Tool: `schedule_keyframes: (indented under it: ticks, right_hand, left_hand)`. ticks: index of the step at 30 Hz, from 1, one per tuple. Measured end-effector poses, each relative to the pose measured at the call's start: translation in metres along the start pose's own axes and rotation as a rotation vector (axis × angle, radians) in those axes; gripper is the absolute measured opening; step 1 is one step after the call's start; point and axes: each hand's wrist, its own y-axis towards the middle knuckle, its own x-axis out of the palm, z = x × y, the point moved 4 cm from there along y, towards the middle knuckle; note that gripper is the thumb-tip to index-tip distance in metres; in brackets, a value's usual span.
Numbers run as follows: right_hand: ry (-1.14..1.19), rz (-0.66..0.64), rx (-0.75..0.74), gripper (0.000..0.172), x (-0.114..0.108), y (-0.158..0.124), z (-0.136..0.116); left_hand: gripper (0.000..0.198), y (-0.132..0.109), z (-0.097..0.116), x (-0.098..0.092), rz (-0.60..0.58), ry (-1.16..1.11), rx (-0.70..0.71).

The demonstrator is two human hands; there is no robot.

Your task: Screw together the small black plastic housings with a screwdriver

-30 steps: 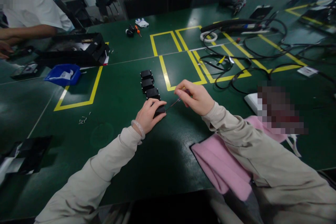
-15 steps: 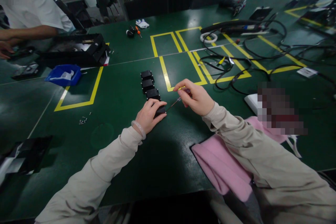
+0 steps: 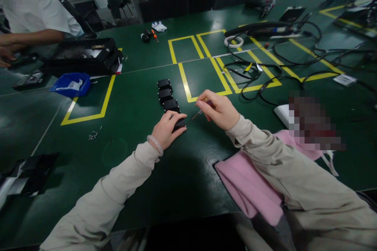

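My left hand (image 3: 167, 128) is closed over a small black block (image 3: 179, 124) on the green table, pinning it down. My right hand (image 3: 218, 110) pinches a thin screwdriver (image 3: 196, 115) with a reddish handle, and its tip points down at the right edge of that block. Three more small black blocks (image 3: 167, 95) lie in a row just beyond my left hand. A pale bangle sits on my left wrist.
Loose screws (image 3: 94, 135) lie left of my arm. A blue bin (image 3: 70, 84) and a black tray (image 3: 84, 55) stand at the far left by another person's arm (image 3: 32, 37). Black cables (image 3: 273, 60) sprawl at the right. A pink cloth (image 3: 250, 188) lies under my right forearm.
None of the objects has moved. My right hand has only shifted slightly on the screwdriver.
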Motion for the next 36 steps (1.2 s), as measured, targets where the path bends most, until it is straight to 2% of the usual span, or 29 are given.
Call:
schedule_keyframes:
  ticks: [2,7,12,17,19,22,27,32,36]
  right_hand:
    - [-0.002,-0.008,0.013,0.019,0.0003,0.0000,0.0007]
    - [0.058,-0.047,-0.015,0.006,0.0014,0.0003,-0.0010]
    - [-0.010,-0.020,0.015,0.021,0.0006,0.0001,-0.0013]
    - [-0.011,-0.008,0.024,0.004,0.0010,0.0011,0.0025]
    - [-0.050,0.009,0.023,0.008,-0.0001,0.0013,0.0028]
    - [-0.086,0.021,0.033,0.021,-0.0014,0.0007,0.0026]
    - [0.008,-0.020,-0.009,0.008,0.0006,-0.0004,0.0004]
    - [-0.084,0.017,-0.014,0.024,-0.0013,-0.0009,-0.0021]
    - [0.006,-0.046,-0.065,0.016,0.0010,-0.0010,-0.0059]
  left_hand:
    - [0.036,0.0001,-0.0003,0.0000,0.000,0.000,0.000]
    - [0.035,0.0003,-0.0005,-0.0005,0.002,-0.004,0.007]
    - [0.035,0.0009,0.0002,-0.0010,-0.005,-0.004,-0.004]
    - [0.034,0.0006,0.0000,-0.0009,0.001,-0.002,-0.001]
    - [0.034,0.0004,-0.0002,-0.0010,0.005,-0.001,-0.002]
    - [0.034,0.0003,-0.0002,-0.0011,0.003,-0.002,0.002]
    - [0.035,0.0003,-0.0010,-0.0004,-0.005,-0.005,0.003]
    - [0.035,0.0001,-0.0013,-0.0001,-0.002,-0.008,0.009]
    - [0.034,0.0000,-0.0014,-0.0003,0.001,-0.005,0.010]
